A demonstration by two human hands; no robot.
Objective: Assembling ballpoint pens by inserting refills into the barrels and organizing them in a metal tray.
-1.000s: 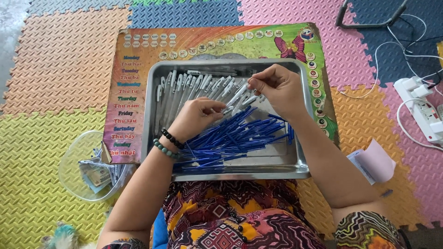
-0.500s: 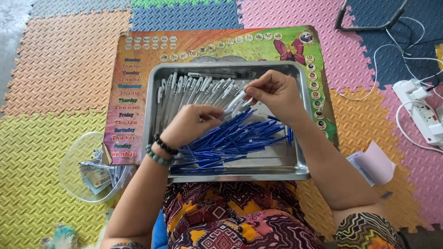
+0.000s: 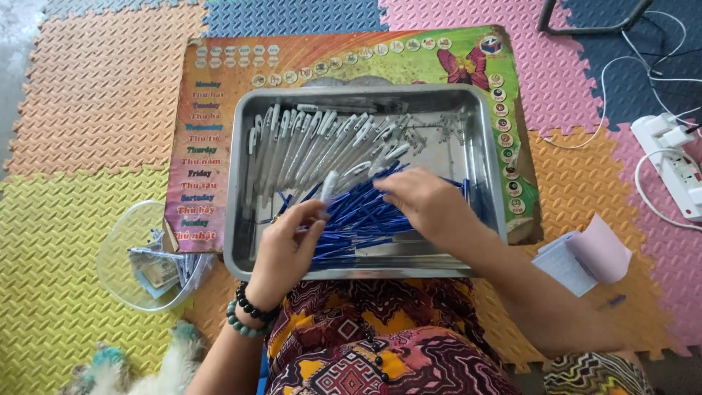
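Observation:
A steel tray (image 3: 238, 183) lies on a colourful printed board in front of me. Its far half holds a row of several white pen barrels (image 3: 307, 143); its near half holds a heap of blue pen refills (image 3: 358, 219). My left hand (image 3: 289, 249) holds one white pen barrel (image 3: 329, 186) upright between thumb and fingers, over the tray's near left part. My right hand (image 3: 428, 205) rests palm down on the blue heap, fingers spread towards the left hand. What its fingertips pinch is hidden.
A clear plastic bowl (image 3: 124, 252) with small parts sits left of the tray. A folded paper note (image 3: 585, 256) and a small blue piece lie at the right. A white power strip (image 3: 676, 164) with cables is at the far right. Foam mats cover the floor.
My right hand came down from the white barrels at the tray's back onto the blue heap. My left hand shifted towards me and now holds a white barrel upright.

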